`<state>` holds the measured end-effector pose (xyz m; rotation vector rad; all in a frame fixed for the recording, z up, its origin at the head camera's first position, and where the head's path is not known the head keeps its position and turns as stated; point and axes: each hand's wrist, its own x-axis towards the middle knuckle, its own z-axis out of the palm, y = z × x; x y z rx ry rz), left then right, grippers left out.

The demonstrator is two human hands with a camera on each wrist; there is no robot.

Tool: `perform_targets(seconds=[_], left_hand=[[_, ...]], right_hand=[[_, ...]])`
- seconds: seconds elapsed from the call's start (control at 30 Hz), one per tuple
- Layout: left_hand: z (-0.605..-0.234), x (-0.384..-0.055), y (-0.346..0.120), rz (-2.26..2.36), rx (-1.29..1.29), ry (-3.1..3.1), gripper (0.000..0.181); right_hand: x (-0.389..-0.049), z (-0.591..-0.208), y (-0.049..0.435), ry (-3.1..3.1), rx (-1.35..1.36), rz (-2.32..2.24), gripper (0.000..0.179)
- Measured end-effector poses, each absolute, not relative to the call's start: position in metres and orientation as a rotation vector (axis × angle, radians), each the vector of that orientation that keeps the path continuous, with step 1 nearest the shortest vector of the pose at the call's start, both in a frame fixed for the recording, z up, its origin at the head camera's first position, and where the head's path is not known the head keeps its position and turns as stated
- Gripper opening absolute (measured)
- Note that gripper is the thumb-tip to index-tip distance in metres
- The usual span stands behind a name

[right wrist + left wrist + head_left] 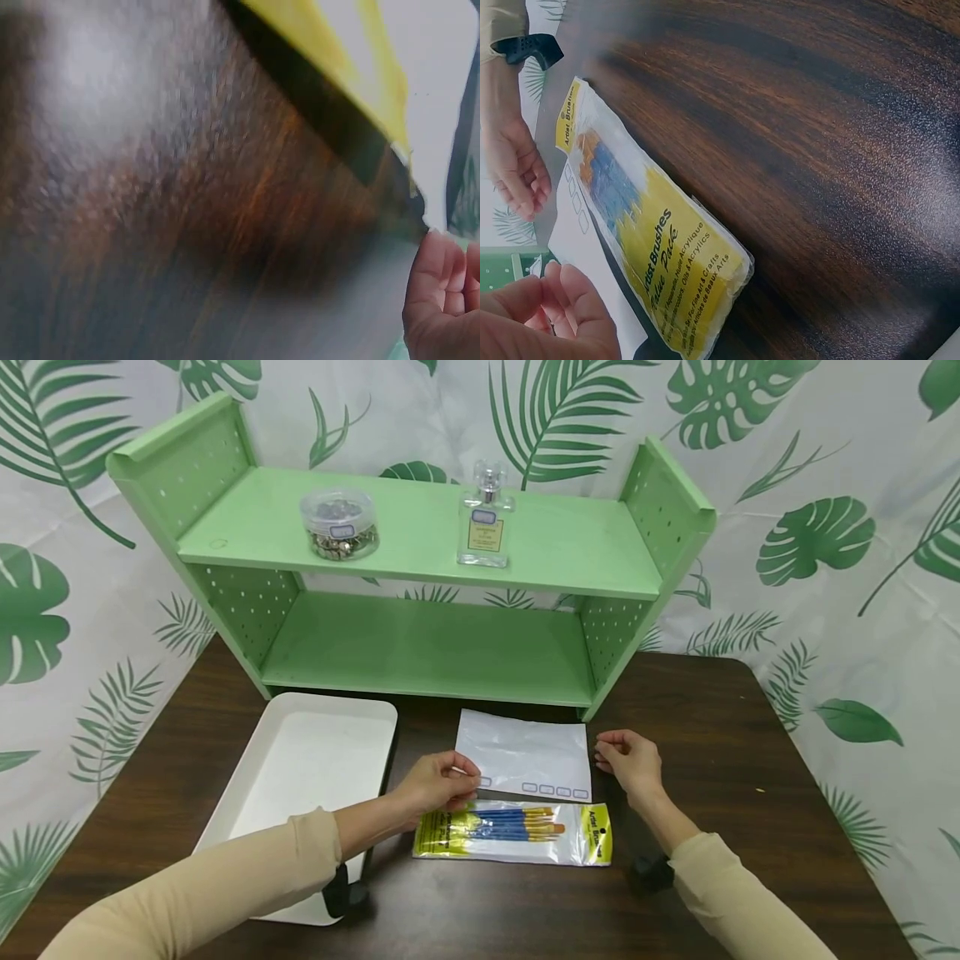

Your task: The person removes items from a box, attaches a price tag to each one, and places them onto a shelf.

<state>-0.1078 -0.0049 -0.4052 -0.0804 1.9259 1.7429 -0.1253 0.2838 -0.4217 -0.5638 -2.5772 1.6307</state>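
Note:
A white sheet (525, 750) with several small blue-edged labels along its front edge lies on the table. My left hand (442, 779) is over its front left corner, fingers loosely bent beside a single label; nothing shows between them in the left wrist view. Just off the sheet's right edge, my right hand (632, 762) has its fingers bent in, with nothing seen in them. In front of the sheet lies a clear, yellow-ended pack of artist brushes (517, 835) with blue handles. The left fingers overlap the pack's back left edge in the head view.
A white tray (318, 739) sits on the left of the dark wooden table (712, 718). Behind stands a green two-tier shelf (420, 639). Its upper tier carries a clear round tub (340, 527) of small metallic pieces and a glass perfume bottle (483, 527).

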Motion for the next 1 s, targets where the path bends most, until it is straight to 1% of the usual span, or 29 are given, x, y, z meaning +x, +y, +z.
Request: perform_targets(seconds=[0.13,0.3,0.53,0.77,1.0], left_hand=[[-0.406,-0.107,-0.002,1.697,-0.060,1.951,0.012],[-0.408,-0.108,0.002,1.657,-0.027,1.952,0.010],[-0.409,-0.107,0.007,1.625,0.030,1.950,0.010],[-0.407,-0.104,0.008,1.607,0.051,1.946,0.011],[-0.405,-0.102,0.008,1.572,0.097,1.970,0.013]], right_hand=[[-0.117,-0.416,0.272,-2.576,-0.455,1.644,0.019],[-0.101,-0.411,0.244,-2.626,-0.251,1.730,0.016],[-0.082,-0.414,0.212,-2.686,-0.123,1.939,0.015],[-0.076,-0.421,0.202,-2.765,0.038,1.938,0.017],[-0.076,-0.420,0.197,-2.823,0.094,1.903,0.016]])
